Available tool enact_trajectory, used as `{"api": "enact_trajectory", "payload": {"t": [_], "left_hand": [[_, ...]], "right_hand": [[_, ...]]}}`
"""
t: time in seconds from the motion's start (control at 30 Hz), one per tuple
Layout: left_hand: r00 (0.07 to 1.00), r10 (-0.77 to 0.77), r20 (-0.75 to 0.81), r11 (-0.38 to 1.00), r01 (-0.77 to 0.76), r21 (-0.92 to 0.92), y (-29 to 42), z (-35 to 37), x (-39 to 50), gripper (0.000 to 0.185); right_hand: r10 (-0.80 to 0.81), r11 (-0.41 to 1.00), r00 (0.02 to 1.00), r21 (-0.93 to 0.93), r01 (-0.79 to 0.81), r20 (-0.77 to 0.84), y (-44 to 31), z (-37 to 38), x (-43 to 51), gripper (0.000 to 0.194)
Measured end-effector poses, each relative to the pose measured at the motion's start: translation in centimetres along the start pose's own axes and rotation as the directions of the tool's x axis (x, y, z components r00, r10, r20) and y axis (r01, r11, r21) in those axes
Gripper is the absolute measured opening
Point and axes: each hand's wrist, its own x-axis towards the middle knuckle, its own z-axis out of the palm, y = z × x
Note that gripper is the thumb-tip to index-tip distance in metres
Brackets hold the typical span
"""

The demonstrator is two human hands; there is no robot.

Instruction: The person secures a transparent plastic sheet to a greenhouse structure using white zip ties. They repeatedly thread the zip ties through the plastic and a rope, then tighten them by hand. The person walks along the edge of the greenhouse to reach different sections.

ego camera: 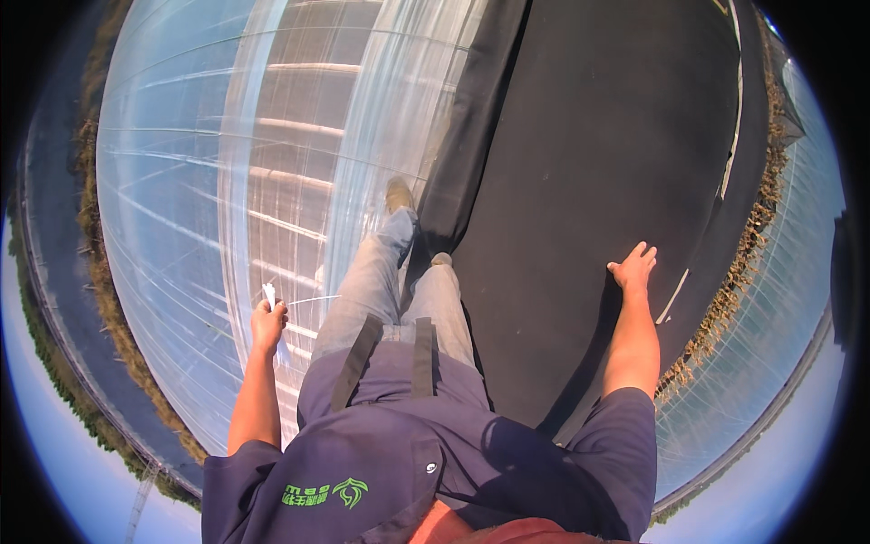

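My left hand [269, 321] is closed around a bundle of thin white strips [270, 294], with one strip sticking out to the right. Behind it spreads clear plastic film [224, 183] over the pale ribs of a greenhouse roof. On the right, my right hand [635, 265] has its fingers spread over a black sheet [578, 156] and holds nothing; whether it touches the sheet I cannot tell. My feet stand near the folded edge of the black sheet, one shoe [399, 195] on the clear film side.
Thin cords [299, 134] cross the film. Pale strips [733, 149] lie along the black sheet's right side. Dry plants [741, 272] line the gap beyond it, and another film-covered greenhouse [802, 251] stands farther right. A lattice tower [141, 500] rises at lower left.
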Motion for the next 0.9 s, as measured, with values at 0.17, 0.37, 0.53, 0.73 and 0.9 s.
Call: {"api": "enact_trajectory", "payload": {"t": [0.17,0.37,0.53,0.73,0.9], "left_hand": [[0.997,0.070,0.019,0.997,-0.069,-0.038,7.0,1.7,2.4,0.014],[0.993,0.114,-0.007,0.989,-0.114,-0.091,9.6,1.2,2.3,0.012],[0.996,0.075,-0.051,0.988,-0.081,-0.129,10.7,2.4,1.6,0.010],[0.992,0.091,-0.084,0.965,-0.109,-0.237,10.4,5.7,2.6,0.012],[0.996,0.053,-0.069,0.980,-0.065,-0.186,10.2,8.6,2.8,0.016]], "right_hand": [[0.083,0.996,0.997,0.016,-0.083,-0.001,-0.5,0.2,0.8,0.106],[0.047,0.998,0.999,0.037,-0.046,-0.018,-1.4,-0.2,0.4,0.106],[0.049,0.999,0.999,0.023,-0.048,-0.025,-1.3,-0.2,0.6,0.107],[0.084,0.992,0.996,-0.097,-0.086,-0.028,-1.6,0.4,1.6,0.108],[0.066,0.981,0.998,-0.180,-0.069,-0.021,-1.3,1.4,2.0,0.109]]}}
